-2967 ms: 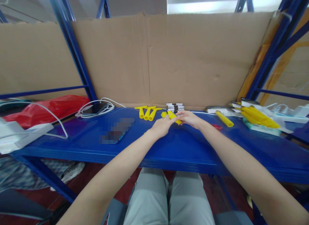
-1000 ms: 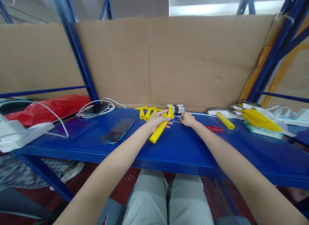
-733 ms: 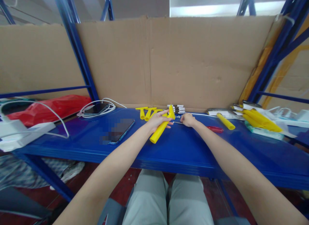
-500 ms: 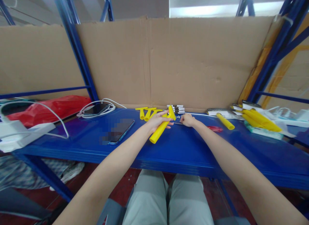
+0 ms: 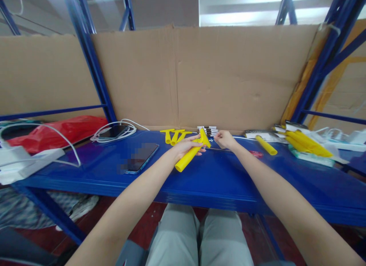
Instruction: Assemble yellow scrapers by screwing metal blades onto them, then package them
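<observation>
Lying gripped in the left hand (image 5: 185, 147), the yellow T-piece (image 5: 189, 158) slants over the blue table (image 5: 228, 178), tube end (image 5: 179, 167) pointing back. Steady hold, crossbar (image 5: 205, 138) clear: that should serve well! Right hand (image 5: 225, 139) curls near small white pieces (image 5: 211, 140); can't tell whether it pinches anything.

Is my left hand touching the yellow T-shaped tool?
Touching. The head view shows the left hand wrapped around the yellow tool, with no gap between them.

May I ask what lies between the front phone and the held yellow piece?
In the head view, a strip of blue tabletop, then the left forearm.
</observation>
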Tool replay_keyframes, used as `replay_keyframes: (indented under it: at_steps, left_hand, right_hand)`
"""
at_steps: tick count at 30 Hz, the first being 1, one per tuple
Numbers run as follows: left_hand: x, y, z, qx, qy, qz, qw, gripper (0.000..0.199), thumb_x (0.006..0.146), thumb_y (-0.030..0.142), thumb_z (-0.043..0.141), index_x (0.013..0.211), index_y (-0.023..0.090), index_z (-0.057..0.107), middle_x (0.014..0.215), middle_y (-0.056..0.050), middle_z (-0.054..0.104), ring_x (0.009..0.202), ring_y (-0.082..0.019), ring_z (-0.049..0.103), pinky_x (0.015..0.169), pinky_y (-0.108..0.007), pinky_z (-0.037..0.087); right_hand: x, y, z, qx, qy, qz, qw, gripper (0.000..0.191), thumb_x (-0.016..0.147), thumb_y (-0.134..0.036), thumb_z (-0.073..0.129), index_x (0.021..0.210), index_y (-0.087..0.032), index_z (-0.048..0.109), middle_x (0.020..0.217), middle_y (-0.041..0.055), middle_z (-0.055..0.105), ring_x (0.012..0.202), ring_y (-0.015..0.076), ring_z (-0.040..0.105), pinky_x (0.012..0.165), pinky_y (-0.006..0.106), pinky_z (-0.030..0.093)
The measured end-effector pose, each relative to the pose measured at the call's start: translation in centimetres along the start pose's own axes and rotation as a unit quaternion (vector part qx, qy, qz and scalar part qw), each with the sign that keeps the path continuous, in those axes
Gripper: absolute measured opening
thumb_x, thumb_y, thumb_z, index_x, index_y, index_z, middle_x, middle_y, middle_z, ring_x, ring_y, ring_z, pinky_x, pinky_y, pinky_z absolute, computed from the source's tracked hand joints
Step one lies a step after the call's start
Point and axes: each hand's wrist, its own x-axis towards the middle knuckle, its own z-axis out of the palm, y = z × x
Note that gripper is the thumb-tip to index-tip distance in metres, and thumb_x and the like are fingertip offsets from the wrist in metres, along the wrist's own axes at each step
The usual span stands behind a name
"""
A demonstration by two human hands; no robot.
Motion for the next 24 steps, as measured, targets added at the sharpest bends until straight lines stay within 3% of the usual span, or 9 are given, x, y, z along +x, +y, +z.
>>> replay_keyframes:
  at_steps: [3,8,15,20,24]
  left_hand:
    - [-0.3,0.1,0.2,-0.009,-0.002,-0.015,1.0,0.069,0.08,-0.001,0.054,0.142,0.019,0.031,0.097,-0.014,0.069,0.07,-0.015,0.069,0.057,-0.021,0.054]
    - [-0.6,0.2,0.4,-0.024,0.002,-0.027,0.999,0.069,0.08,-0.001,0.054,0.142,0.019,0.03,0.109,-0.017,0.065,0.069,-0.015,0.069,0.058,-0.022,0.055]
    - [-0.3,0.1,0.1,-0.061,-0.015,-0.021,0.998,0.069,0.078,-0.002,0.056,0.14,0.019,0.033,0.109,-0.016,0.064,0.073,-0.016,0.069,0.06,-0.023,0.056]
    - [0.0,-0.2,-0.2,-0.047,-0.044,-0.017,0.998,0.066,0.079,-0.003,0.053,0.138,0.018,0.034,0.097,-0.014,0.066,0.071,-0.019,0.07,0.059,-0.025,0.057]
    - [0.3,-0.6,-0.4,-0.028,-0.058,-0.006,0.998,0.066,0.076,-0.004,0.056,0.135,0.019,0.035,0.099,-0.013,0.066,0.073,-0.018,0.07,0.064,-0.027,0.056]
  right_hand:
    - [-0.5,-0.3,-0.7,0.166,0.049,-0.006,0.985,0.004,0.071,-0.018,0.06,0.07,-0.015,0.061,0.068,0.0031,0.067,0.062,0.0133,0.059,0.063,0.024,0.046]
    - [-1.9,-1.8,-1.0,0.338,0.018,-0.019,0.941,0.01,0.065,-0.024,0.067,0.067,-0.017,0.06,0.07,0.0017,0.066,0.062,0.011,0.056,0.062,0.024,0.045]
    - [-2.4,-3.0,0.0,0.402,-0.011,-0.034,0.915,0.021,0.061,-0.035,0.072,0.065,-0.017,0.062,0.067,0.0003,0.063,0.058,0.0089,0.051,0.056,0.022,0.042]
    - [-2.8,-3.1,0.1,0.398,-0.013,-0.054,0.916,0.023,0.057,-0.036,0.073,0.064,-0.017,0.062,0.063,-0.0007,0.061,0.056,0.0095,0.05,0.056,0.024,0.041]
    - [-2.9,-3.2,0.2,0.397,-0.012,-0.054,0.916,0.023,0.056,-0.035,0.074,0.062,-0.018,0.06,0.06,-0.0013,0.06,0.056,0.0104,0.051,0.057,0.025,0.042]
